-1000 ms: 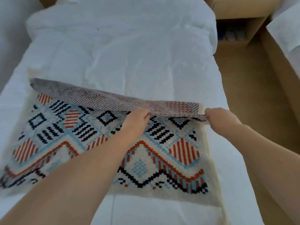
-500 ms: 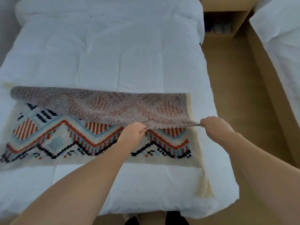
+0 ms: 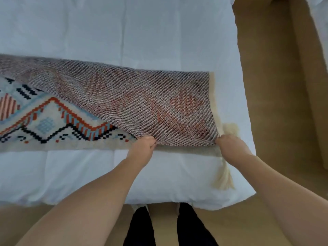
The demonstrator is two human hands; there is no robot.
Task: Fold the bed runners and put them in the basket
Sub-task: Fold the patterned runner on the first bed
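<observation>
Standing at the foot of a white bed (image 3: 124, 32), looking down on a woven bed runner (image 3: 124, 103) laid crosswise over it. Holding the runner with both hands along the edge nearest the body. Gripping that edge with the left hand (image 3: 144, 148), fingers curled round the cloth, partway along the folded stretch. Pinching the near right corner with the right hand (image 3: 229, 144), fingers likewise closed on the cloth.

Folded over toward the body on the right part, showing the greyish-brown twill underside with faint red patches. Lying face up on the left, showing a cream ground with orange, black and light-blue zigzags and diamonds. Brought down nearly level with the cream border of the layer beneath, with a narrow strip of that border showing between the two hands.

Trailing from the right end, a cream fringe (image 3: 224, 176) draped over the bed's near corner. Beyond the bed on the right, tan floor (image 3: 275, 86) and the wooden side of a second bed (image 3: 312, 103). Below the mattress edge, dark trouser legs (image 3: 140, 226).
</observation>
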